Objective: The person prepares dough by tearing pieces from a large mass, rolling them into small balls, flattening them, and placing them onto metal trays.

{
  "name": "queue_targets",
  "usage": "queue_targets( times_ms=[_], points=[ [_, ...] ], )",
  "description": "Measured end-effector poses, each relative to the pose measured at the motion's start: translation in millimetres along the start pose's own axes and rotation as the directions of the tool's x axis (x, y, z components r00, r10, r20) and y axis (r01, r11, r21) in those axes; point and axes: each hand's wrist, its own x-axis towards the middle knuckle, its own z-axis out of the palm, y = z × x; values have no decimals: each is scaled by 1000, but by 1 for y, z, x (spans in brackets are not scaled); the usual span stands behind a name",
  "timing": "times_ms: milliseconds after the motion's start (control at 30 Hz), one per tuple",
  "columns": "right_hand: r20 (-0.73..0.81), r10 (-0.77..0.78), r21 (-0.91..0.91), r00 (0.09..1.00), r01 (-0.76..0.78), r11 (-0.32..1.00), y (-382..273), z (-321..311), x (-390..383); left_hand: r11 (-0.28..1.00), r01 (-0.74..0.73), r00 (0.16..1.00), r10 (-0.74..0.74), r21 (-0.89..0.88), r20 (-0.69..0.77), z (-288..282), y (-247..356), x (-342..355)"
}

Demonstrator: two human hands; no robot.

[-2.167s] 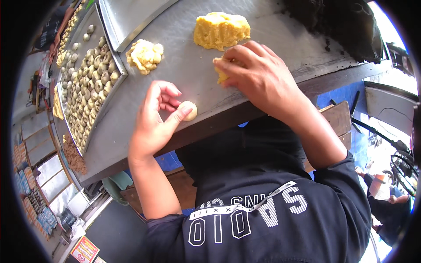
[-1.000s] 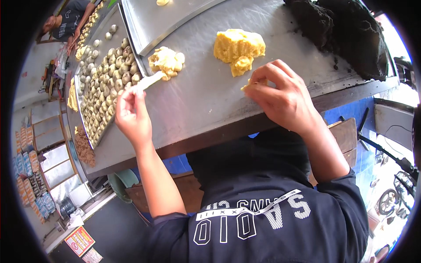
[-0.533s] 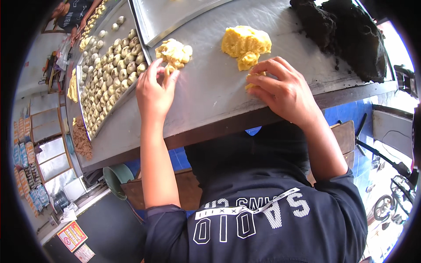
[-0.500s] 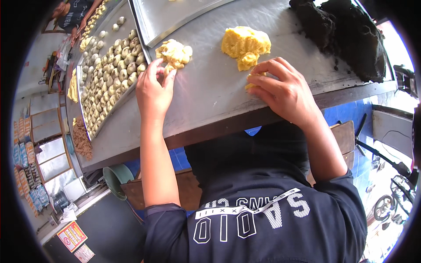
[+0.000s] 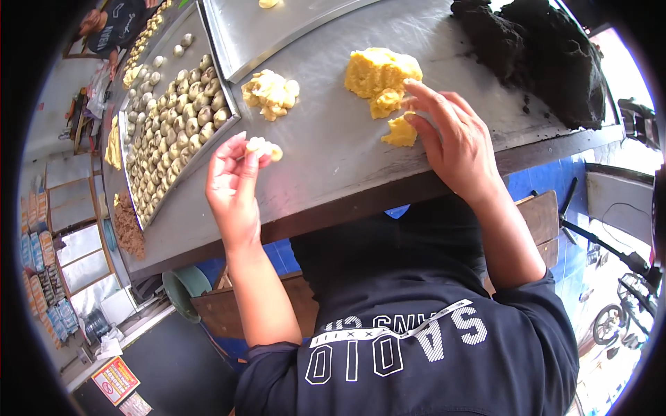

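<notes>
My left hand [image 5: 234,184] pinches a small pale dough piece [image 5: 261,148] between thumb and fingers, above the metal tabletop. Just beyond it sits a clump of pale yellow dough pieces [image 5: 270,95]. My right hand [image 5: 454,135] has its fingers apart and holds nothing. Its thumb tip is at the edge of a small torn piece of yellow dough [image 5: 399,132], and its index fingertip is beside a larger yellow dough lump [image 5: 383,72]. Whether the thumb touches the torn piece I cannot tell.
On the left, a metal tray [image 5: 229,125] holds many round filled dough balls. Another metal tray [image 5: 277,41] lies at the back. A big dark mass [image 5: 548,66] occupies the far right. Brown crumbly matter [image 5: 127,225] lies at the left edge. Another person [image 5: 114,28] works far left.
My left hand has drawn back from the pale clump with a small piece. My right hand's fingers have spread, and the small yellow piece they pinched now lies by the thumb.
</notes>
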Motion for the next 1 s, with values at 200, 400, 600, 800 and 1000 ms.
queue_targets(
  times_ms=[200,400,600,800,1000],
  points=[
    [-81,-18,-43,997,14,999,1,3,-2,997,49,988,-57,62,142,20,-2,-24],
    [-68,-82,-89,994,75,993,-20,-1,-6,491,-463,883,326,738,338,10,5,-32],
    [162,-225,9,961,227,974,-66,32,10,487,-463,886,280,740,370,-1,-13,-11],
    [449,-240,-67,861,300,952,-85,75,29,399,-522,839,396,754,372,14,-3,-24],
    [335,-151,134,930,112,985,-87,72,33,597,-392,920,260,700,294,5,-11,-28]
  ],
)
